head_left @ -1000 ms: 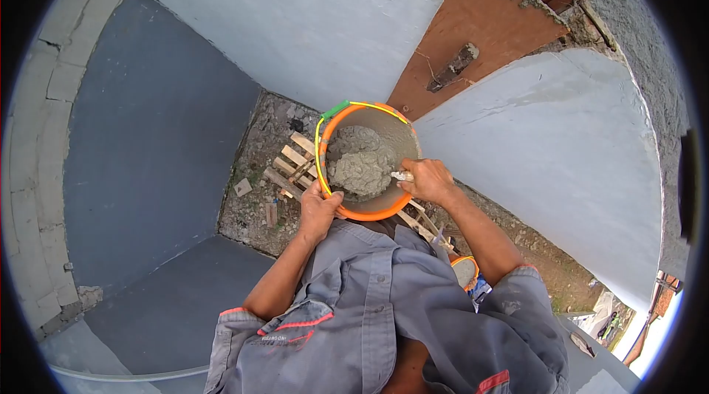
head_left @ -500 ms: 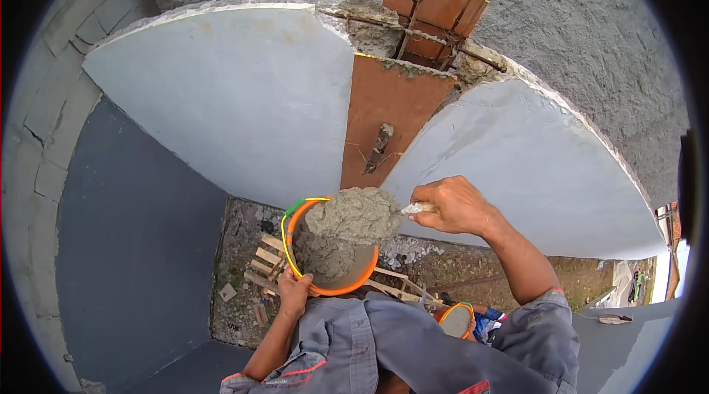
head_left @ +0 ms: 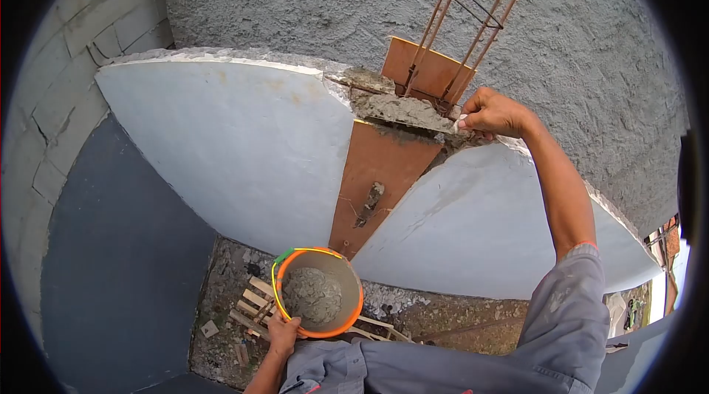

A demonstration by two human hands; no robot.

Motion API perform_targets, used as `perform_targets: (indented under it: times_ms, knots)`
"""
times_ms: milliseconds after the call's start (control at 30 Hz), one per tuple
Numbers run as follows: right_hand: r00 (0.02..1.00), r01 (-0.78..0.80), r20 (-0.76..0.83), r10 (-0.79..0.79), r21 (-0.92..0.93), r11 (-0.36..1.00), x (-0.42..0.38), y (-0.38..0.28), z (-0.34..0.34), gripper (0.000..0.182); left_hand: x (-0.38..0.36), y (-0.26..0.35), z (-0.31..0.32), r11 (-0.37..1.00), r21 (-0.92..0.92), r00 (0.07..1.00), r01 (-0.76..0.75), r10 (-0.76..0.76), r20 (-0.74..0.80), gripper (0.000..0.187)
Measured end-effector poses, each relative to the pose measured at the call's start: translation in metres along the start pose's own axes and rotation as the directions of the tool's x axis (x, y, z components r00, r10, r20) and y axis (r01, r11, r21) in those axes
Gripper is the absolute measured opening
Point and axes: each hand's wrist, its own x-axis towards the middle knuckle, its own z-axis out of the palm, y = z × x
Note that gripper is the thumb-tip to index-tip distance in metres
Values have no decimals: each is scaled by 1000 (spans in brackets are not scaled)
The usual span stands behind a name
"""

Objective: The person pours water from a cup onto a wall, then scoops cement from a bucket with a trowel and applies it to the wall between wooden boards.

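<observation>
My left hand (head_left: 283,333) grips the rim of an orange bucket (head_left: 354,314), which has a yellow and green handle. Wet grey mortar (head_left: 314,296) lies inside it. Higher up, my right hand (head_left: 496,112) is closed around the whitish grip of a trowel (head_left: 461,122). A heap of mortar (head_left: 402,107) covers its blade, which sits over the top edge of a brown board (head_left: 391,165). Behind it, thin steel bars (head_left: 443,2) rise from the gap between the wall sections. A second brown board (head_left: 402,58) stands behind the bars.
Pale painted wall panels (head_left: 236,135) with broken top edges flank the brown board. A rough grey wall (head_left: 295,10) stands behind, and a block wall (head_left: 81,17) on the left. Wooden slats (head_left: 251,313) lie on the ground far below.
My right hand has carried the loaded trowel from above the bucket up to the board's top edge by the bars. The bucket, still in my left hand, holds less mortar in view.
</observation>
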Motion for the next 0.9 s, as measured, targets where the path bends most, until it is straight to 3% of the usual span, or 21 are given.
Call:
perform_targets:
  times_ms: [233, 567, 733, 900]
  knots:
    - [1000, 17, 9, -17, 66, 998, -1, 16, 4, 35, -1, 3, -3, 999, -32, 1000, 1, -2, -22, 14]
    - [997, -73, -21, 76, 103, 992, -18, 26, 13, 32, -1, 11, -2, 1000, 1, 999, 25, -24, -26, 14]
    - [987, -158, -32, 158, 5, 987, -28, 21, 5, 31, 1, 2, -3, 1000, 23, 1000, -6, 6, -9, 16]
    - [989, -136, -61, 134, -33, 990, -49, -3, -6, 31, 7, -5, -4, 1000, 15, 1000, -12, 12, -3, 16]
